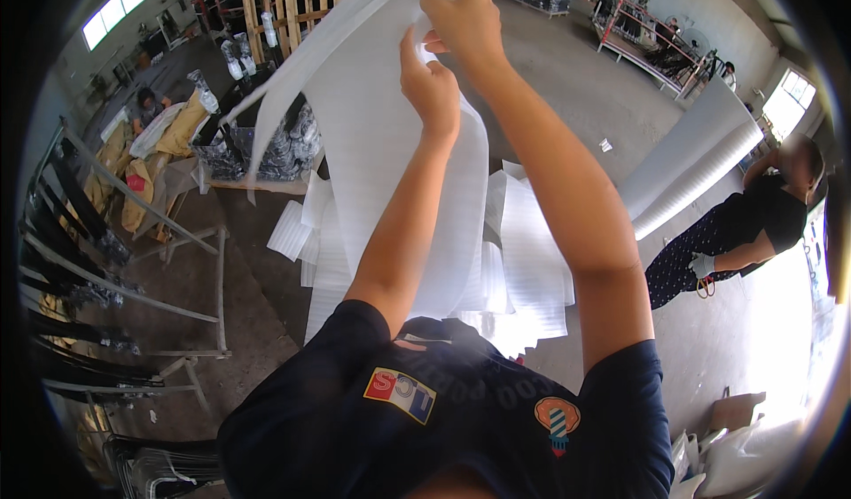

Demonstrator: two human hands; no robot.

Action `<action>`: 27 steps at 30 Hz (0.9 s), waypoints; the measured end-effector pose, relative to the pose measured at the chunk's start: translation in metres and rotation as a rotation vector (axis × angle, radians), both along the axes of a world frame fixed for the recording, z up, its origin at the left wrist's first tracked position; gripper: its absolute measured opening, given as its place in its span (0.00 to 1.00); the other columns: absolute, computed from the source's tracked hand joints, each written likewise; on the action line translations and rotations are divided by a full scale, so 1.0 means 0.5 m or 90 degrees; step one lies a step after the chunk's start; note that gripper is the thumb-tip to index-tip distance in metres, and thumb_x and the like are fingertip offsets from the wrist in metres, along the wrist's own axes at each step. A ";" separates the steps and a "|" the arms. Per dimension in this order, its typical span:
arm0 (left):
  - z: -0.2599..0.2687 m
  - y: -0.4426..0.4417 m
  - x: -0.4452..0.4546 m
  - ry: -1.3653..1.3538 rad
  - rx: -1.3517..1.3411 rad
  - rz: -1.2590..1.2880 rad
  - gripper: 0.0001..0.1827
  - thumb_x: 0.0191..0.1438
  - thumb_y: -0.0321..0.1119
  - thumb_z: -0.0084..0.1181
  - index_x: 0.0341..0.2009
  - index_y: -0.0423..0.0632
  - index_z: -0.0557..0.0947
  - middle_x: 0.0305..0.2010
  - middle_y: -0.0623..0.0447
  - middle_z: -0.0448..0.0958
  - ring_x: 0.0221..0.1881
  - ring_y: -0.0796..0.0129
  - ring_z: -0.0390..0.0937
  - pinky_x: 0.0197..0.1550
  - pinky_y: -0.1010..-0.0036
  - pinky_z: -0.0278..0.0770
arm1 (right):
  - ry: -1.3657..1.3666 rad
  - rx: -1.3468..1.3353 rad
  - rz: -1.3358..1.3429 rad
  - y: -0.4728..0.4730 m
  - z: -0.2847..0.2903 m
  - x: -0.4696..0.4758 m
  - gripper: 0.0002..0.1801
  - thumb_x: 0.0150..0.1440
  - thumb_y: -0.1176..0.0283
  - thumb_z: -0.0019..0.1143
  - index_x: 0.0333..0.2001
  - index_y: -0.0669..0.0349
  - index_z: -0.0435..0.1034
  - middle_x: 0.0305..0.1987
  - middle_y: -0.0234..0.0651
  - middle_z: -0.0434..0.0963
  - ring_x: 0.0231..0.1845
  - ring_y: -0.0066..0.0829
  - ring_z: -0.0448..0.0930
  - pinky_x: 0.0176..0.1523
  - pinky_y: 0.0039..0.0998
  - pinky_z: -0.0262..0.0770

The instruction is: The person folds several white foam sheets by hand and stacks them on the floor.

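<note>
A long sheet of white foam wrap (385, 120) hangs in front of me, its upper edge gathered near both hands. My right hand (469, 27) grips that edge at the top, fingers bent round it. Just below and to the left, my left hand (429, 87) is raised against the same sheet with its fingers upward; whether it pinches the foam is hard to tell. A loose, split end of the sheet trails to the left. Underneath lie more cut foam sheets (532, 253), overlapping one another.
Metal racks with dark parts (219, 286) stand at left, near a pallet of wrapped parts (266, 147). A large foam roll (698, 160) leans at right beside a person (764, 220) holding scissors (705, 287). Another person (149, 107) is low at far left.
</note>
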State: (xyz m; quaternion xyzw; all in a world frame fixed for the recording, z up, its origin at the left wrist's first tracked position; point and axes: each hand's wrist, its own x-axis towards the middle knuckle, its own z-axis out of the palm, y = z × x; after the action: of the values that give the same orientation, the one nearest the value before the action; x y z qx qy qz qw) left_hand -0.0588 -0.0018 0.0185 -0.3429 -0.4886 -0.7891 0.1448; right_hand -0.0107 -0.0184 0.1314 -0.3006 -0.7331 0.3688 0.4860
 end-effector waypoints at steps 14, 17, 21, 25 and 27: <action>0.102 -0.092 -0.306 0.581 -0.800 -0.438 0.16 0.39 0.18 0.48 0.37 0.37 0.77 0.30 0.44 0.78 0.32 0.63 0.75 0.38 0.72 0.70 | -0.020 -0.444 0.065 0.173 -0.093 0.094 0.13 0.47 0.70 0.49 0.32 0.71 0.68 0.21 0.47 0.76 0.17 0.34 0.77 0.15 0.26 0.67; 0.046 -0.126 -0.289 0.576 -0.867 -0.485 0.16 0.37 0.19 0.53 0.36 0.37 0.78 0.30 0.46 0.78 0.32 0.66 0.74 0.38 0.73 0.69 | -0.178 -0.374 0.047 0.126 -0.174 0.133 0.14 0.48 0.70 0.47 0.32 0.73 0.67 0.20 0.48 0.76 0.14 0.32 0.75 0.13 0.24 0.66; -0.020 -0.131 -0.271 0.543 -0.873 -0.525 0.15 0.40 0.27 0.58 0.36 0.39 0.78 0.32 0.45 0.78 0.34 0.62 0.76 0.41 0.72 0.69 | -0.213 -0.260 0.074 0.075 -0.139 0.177 0.12 0.49 0.70 0.46 0.30 0.71 0.67 0.19 0.46 0.75 0.12 0.27 0.73 0.11 0.22 0.64; -0.198 -0.143 -0.228 0.359 -0.781 -0.397 0.15 0.42 0.36 0.57 0.35 0.42 0.80 0.31 0.43 0.78 0.34 0.53 0.76 0.39 0.66 0.71 | -0.093 -0.271 0.028 0.087 -0.097 0.238 0.10 0.50 0.70 0.44 0.32 0.66 0.66 0.20 0.42 0.75 0.13 0.25 0.72 0.13 0.21 0.63; -0.299 -0.173 -0.203 0.348 -0.765 -0.259 0.15 0.43 0.37 0.57 0.35 0.43 0.80 0.31 0.41 0.77 0.34 0.51 0.75 0.37 0.66 0.71 | -0.079 -0.295 -0.028 0.104 -0.104 0.275 0.09 0.52 0.70 0.42 0.31 0.64 0.66 0.20 0.40 0.74 0.13 0.25 0.71 0.14 0.21 0.63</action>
State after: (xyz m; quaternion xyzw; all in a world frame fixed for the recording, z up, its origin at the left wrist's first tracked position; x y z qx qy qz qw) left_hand -0.1605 -0.0885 -0.1309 -0.6351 -0.7133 -0.2779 -0.1031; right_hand 0.1270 0.0335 0.0793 -0.4421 -0.6504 0.4973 0.3664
